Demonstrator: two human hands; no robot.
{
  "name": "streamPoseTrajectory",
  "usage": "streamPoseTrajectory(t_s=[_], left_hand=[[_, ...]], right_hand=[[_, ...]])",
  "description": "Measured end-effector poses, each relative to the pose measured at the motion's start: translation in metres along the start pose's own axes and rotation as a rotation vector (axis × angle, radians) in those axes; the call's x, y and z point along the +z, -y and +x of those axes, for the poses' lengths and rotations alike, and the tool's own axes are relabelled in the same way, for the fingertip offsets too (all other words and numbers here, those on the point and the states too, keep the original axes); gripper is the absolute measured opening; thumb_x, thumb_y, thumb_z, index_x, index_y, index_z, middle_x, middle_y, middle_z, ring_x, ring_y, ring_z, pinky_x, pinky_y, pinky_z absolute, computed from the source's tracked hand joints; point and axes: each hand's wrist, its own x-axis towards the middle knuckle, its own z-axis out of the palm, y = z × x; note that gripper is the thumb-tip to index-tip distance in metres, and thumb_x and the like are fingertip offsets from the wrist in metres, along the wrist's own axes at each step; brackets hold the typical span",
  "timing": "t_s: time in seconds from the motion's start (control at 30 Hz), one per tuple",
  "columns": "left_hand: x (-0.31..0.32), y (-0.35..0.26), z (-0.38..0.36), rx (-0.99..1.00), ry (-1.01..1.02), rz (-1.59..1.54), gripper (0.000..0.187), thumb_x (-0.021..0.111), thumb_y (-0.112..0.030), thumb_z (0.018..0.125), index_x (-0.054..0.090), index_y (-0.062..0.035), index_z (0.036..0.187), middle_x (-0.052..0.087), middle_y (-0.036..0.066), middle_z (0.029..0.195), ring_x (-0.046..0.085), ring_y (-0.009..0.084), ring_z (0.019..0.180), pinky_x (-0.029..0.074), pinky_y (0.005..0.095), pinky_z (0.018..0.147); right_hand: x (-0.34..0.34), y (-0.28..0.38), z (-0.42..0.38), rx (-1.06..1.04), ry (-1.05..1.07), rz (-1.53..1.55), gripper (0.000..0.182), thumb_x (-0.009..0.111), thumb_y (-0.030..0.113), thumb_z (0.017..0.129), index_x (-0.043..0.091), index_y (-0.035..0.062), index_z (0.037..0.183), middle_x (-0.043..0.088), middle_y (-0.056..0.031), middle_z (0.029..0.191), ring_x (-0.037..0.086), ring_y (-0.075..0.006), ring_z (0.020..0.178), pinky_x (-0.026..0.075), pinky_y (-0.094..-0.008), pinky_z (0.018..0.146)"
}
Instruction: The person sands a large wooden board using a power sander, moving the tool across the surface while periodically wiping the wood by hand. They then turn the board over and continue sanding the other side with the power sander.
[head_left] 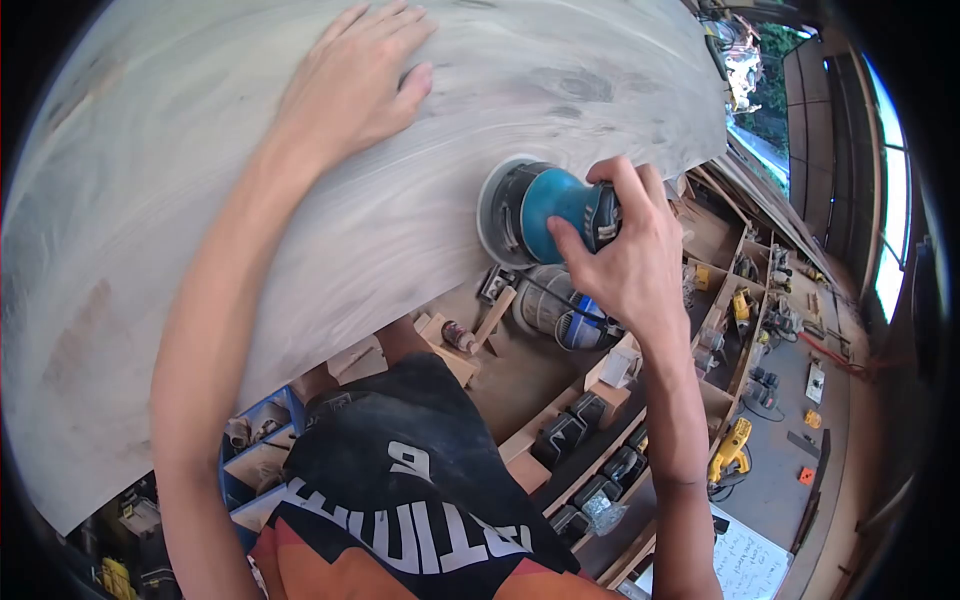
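My right hand (635, 245) is wrapped around the body of a teal and black orbital sander (548, 208). The sander's round pad rests near the front edge of a large board (400, 215) with a pale, dusty surface and dark knots; its underside is hidden. My left hand (365, 75) lies flat on the board toward the far side, fingers stretched out and thumb apart, holding nothing.
Below the board's edge are a drum-shaped container (545, 305), a small bottle (458, 336) and wood offcuts. Wooden compartments at the right hold tools and black cases (570, 428). A yellow power tool (731, 450) and a written-on whiteboard (745, 560) lie farther right. Blue bins (262, 440) stand at lower left.
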Motion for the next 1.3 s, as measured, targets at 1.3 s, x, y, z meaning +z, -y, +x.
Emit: streamPoseTrajectory(t_s=[1.3], left_hand=[[0.103, -0.260, -0.084, 0.259, 0.636, -0.556, 0.070, 0.067, -0.038, 0.090, 0.050, -0.0021, 0.147, 0.049, 0.025, 0.152, 0.040, 0.0411, 0.147, 0.027, 0.0537, 0.124]], right_hand=[[0.024, -0.201, 0.137, 0.247, -0.266, 0.065, 0.050, 0.071, 0.036, 0.075, 0.066, 0.0235, 0.124, 0.067, -0.0207, 0.112, 0.070, -0.0422, 0.104, 0.057, -0.0521, 0.086]])
